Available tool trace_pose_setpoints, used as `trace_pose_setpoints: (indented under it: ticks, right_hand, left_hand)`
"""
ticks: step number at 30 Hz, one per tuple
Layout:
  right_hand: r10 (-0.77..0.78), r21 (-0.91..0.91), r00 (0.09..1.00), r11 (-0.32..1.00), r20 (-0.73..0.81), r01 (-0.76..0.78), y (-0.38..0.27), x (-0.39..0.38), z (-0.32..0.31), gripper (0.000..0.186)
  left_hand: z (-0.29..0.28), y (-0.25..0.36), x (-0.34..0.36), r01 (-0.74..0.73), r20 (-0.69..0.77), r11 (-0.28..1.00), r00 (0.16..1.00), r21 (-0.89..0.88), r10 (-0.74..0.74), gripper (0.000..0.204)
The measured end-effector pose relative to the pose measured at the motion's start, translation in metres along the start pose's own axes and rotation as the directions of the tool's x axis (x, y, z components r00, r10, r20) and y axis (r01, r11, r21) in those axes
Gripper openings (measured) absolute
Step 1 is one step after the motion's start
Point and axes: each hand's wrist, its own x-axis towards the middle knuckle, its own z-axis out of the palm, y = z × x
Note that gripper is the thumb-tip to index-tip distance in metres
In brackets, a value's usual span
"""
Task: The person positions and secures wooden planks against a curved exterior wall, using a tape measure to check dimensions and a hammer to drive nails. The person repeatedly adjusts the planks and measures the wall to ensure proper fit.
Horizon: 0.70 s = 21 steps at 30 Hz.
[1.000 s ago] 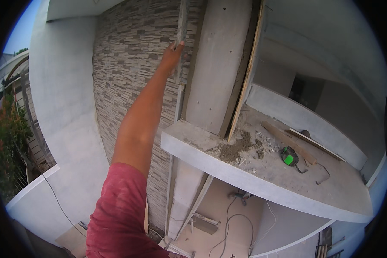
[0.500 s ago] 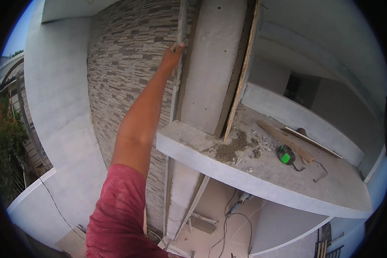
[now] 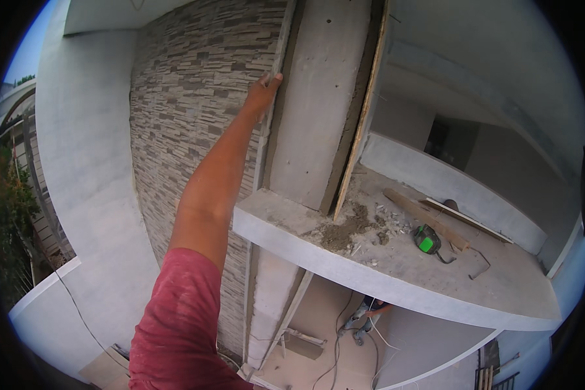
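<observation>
My left hand (image 3: 261, 96) reaches up along a bare arm with a red sleeve. It grips the long pale edge strip (image 3: 259, 159) that runs up the left side of the pillar, thumb over the front and the other fingers partly hidden. The pillar (image 3: 315, 110) has a smooth grey face with wet mortar (image 3: 351, 117) along its right edge. A thin wooden board (image 3: 362, 123) stands against that mortar. The pillar rises from a white-edged ledge (image 3: 396, 276). My right hand is out of view.
On the ledge lie mortar crumbs (image 3: 346, 229), a green and black tape measure (image 3: 427, 240), a wooden plank (image 3: 429, 218) and a bent metal rod (image 3: 481, 263). Stone cladding (image 3: 198, 84) covers the left wall. Below, a person (image 3: 364, 318) stands near cables and a trowel-like float (image 3: 303, 343).
My left hand has slid slightly down the strip, still holding it. The view has shifted a little. The person below has come further into sight under the ledge.
</observation>
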Motion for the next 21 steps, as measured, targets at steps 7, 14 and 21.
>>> trace_pose_setpoints:
  ticks: [7, 14, 21]
  right_hand:
    - [0.108, 0.021, 0.992, 0.994, 0.059, -0.109, -0.019, 0.005, -0.011, 0.054]
    - [0.174, 0.022, 0.973, 0.984, 0.151, -0.179, -0.028, 0.014, -0.036, 0.051]
    - [-0.04, 0.023, 0.999, 0.999, 0.034, 0.039, -0.011, 0.022, -0.009, 0.042]
  left_hand:
    - [0.004, 0.004, -0.003, -0.02, -0.031, 1.0, 0.999, 0.022, 0.02, 0.091]
    - [0.002, 0.005, -0.018, 0.059, 0.037, 0.998, 0.998, 0.002, -0.059, 0.09]
    - [-0.02, -0.045, -0.035, 0.138, 0.134, 0.99, 0.981, 0.037, -0.141, 0.082]
